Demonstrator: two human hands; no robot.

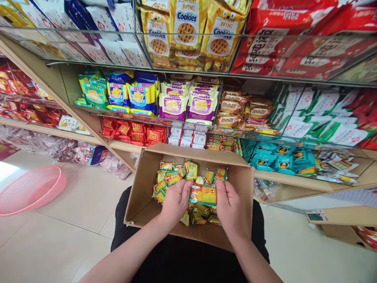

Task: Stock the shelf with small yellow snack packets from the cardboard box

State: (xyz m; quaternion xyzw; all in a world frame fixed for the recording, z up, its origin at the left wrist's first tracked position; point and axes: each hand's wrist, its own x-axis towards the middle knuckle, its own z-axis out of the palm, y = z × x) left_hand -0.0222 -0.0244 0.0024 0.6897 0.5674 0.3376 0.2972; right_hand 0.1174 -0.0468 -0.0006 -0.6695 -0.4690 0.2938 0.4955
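Many small packets (167, 177) inside cardboard box (145, 181) | left hand (176, 199), right hand (228, 201) pinching orange packet (202, 194) between them

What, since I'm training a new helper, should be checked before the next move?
1. Left hand grip on the snack packet: ok, at its left end.
2. Right hand grip: ok, at the right end.
3. Printed side facing the wearer: ok.
4. Cardboard box open on top: ok.
5. Loose packets in neat rows: not ok, jumbled inside the box.
6. Packet's far side undamaged: cannot tell, hidden.
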